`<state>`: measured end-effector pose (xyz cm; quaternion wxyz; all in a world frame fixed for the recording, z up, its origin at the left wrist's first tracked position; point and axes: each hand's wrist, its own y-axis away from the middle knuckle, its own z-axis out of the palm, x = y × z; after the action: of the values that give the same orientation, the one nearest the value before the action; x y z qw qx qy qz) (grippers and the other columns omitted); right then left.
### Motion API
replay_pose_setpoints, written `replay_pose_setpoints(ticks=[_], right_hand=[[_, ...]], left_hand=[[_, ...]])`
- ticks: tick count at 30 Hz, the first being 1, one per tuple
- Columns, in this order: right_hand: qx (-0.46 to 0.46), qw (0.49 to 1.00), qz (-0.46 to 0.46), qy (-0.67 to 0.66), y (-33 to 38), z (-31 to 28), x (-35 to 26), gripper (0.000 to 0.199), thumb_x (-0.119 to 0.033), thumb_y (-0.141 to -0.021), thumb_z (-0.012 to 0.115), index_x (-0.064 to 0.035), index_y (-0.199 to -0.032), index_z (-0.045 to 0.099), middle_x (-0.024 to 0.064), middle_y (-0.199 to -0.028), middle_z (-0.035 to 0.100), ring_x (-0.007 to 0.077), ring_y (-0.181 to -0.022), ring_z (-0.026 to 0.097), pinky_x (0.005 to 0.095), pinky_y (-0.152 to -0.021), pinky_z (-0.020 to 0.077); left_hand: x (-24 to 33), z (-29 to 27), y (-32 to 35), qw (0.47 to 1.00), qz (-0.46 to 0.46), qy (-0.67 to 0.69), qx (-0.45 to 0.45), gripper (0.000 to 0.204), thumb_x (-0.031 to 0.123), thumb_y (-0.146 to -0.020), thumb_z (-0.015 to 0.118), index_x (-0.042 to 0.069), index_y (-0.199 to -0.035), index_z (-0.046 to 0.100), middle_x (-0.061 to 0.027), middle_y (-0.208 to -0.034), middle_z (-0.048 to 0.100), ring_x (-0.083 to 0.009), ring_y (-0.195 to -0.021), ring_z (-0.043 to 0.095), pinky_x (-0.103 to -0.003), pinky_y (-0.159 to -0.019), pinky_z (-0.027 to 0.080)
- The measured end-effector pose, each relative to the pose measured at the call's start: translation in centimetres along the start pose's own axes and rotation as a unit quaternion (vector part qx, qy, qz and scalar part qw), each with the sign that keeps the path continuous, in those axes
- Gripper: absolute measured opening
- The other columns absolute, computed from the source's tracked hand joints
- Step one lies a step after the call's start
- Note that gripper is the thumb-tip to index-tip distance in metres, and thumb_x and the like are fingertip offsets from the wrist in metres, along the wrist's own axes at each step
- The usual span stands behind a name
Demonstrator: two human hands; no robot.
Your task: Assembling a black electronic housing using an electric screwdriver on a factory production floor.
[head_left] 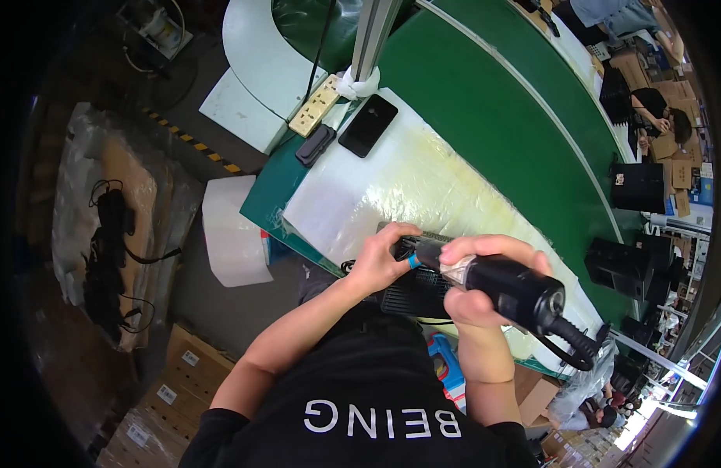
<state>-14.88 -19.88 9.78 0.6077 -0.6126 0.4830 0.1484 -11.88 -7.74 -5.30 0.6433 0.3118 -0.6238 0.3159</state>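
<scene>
My right hand (475, 300) is wrapped round a corded electric screwdriver (504, 288), a black cylinder with a pale worn patch and a coiled cord at its rear end. The tool points left, its front end close to the fingers of my left hand (376, 261). That left hand is closed, fingers curled at the screwdriver's front; what they pinch is hidden. A small blue band (413, 260) shows at the fingertips. Under both hands lies a black ribbed device (411, 295) with slotted vents, at the near edge of the white-covered bench. Its far side is partly covered by my hands.
A black phone (368, 125), a small dark case (316, 146) and a beige power strip (315, 105) sit at the bench's far left. Beyond runs a green conveyor (485, 117) with a metal rail. Cartons (169, 390) stand at lower left. Other people work at the far right.
</scene>
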Motion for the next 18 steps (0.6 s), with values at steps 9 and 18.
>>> replay_pose_setpoints(ticks=[9, 18], right_hand=[[0.008, 0.970, 0.112, -0.214, 0.9, 1.6, 0.8, 0.042, -0.023, -0.079, 0.078, -0.0043, -0.109, 0.054, 0.0130, -0.096, 0.064, 0.0206, -0.084, 0.062, 0.0308, -0.076, 0.0497], [0.000, 0.997, -0.041, -0.062, 1.4, 1.8, 2.8, 0.063, -0.016, -0.076, 0.078, -0.0015, -0.130, 0.048, 0.0126, -0.095, 0.066, 0.0197, -0.081, 0.066, 0.0318, -0.074, 0.0525]], left_hand=[[-6.6, 0.8, 0.7, 0.990, -0.073, 0.118, 0.018, 0.043, 0.003, -0.074, 0.068, 0.001, -0.116, 0.058, -0.0161, -0.113, 0.064, -0.0255, -0.109, 0.060, -0.036, -0.093, 0.046], [0.2, 0.9, 0.3, 0.998, 0.033, 0.034, 0.050, 0.040, 0.015, -0.086, 0.061, 0.003, -0.122, 0.051, -0.0102, -0.117, 0.061, -0.0188, -0.105, 0.058, -0.031, -0.090, 0.046]])
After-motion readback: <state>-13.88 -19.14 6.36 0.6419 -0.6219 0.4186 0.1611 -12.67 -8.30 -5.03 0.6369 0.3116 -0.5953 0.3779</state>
